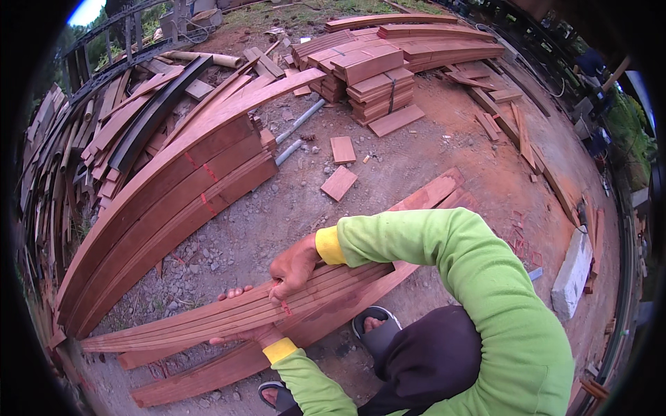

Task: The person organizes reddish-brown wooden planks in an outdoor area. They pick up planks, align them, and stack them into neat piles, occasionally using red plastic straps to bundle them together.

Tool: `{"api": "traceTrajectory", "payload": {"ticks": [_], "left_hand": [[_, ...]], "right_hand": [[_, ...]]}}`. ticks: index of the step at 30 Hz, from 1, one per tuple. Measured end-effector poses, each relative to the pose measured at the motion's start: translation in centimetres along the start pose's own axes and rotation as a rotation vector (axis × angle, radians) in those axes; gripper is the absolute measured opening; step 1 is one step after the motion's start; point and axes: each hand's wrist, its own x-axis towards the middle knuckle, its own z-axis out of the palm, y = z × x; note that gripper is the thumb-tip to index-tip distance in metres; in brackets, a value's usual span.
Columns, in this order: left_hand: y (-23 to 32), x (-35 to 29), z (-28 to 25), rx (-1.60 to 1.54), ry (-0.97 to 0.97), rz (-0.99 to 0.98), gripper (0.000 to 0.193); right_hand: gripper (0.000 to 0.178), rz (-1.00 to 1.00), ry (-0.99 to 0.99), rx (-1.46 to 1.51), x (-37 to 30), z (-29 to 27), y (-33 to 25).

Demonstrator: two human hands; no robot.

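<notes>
A bundle of long reddish-brown wooden boards [208,319] lies slantwise in front of me, the boards pressed side by side. From the near side my left hand [258,335] reaches around the bundle, with its thumb on the near face and fingertips showing beyond the far edge. My right hand [294,269] is closed in a fist on top of the boards, knuckles up. Whatever it may hold is hidden by the fingers. Just below that fist, a short red mark [286,307] crosses the boards. More boards [208,374] lie beneath and nearer my feet.
A stack of curved boards with red marks [201,166] stands at the left, near metal pipes [300,121]. Piled boards [374,69] sit farther back. Two short offcuts [340,182] lie on gravelly ground. Scrap wood [139,104] heaps far left; a pale block [573,272] is at right.
</notes>
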Motion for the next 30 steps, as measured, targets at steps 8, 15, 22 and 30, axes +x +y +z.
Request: {"api": "traceTrajectory", "payload": {"ticks": [8,15,22,30], "left_hand": [[-0.1,0.2,0.0,0.038,0.061,0.014,0.094],[0.2,0.8,-1.7,0.11,0.15,0.012,0.096],[-0.1,0.5,-1.3,0.147,0.506,-0.01,0.097],[-0.5,1.8,1.5,0.209,0.648,0.088,0.1]], "right_hand": [[0.059,0.017,0.351,-0.54,-1.0,3.0,-2.4],[0.06,0.028,0.852,-1.014,0.6,7.2,-2.0],[0.053,0.002,0.675,-0.783,-0.8,5.5,-1.2],[0.054,0.083,0.851,-1.168,-2.5,6.1,-3.3]]}}
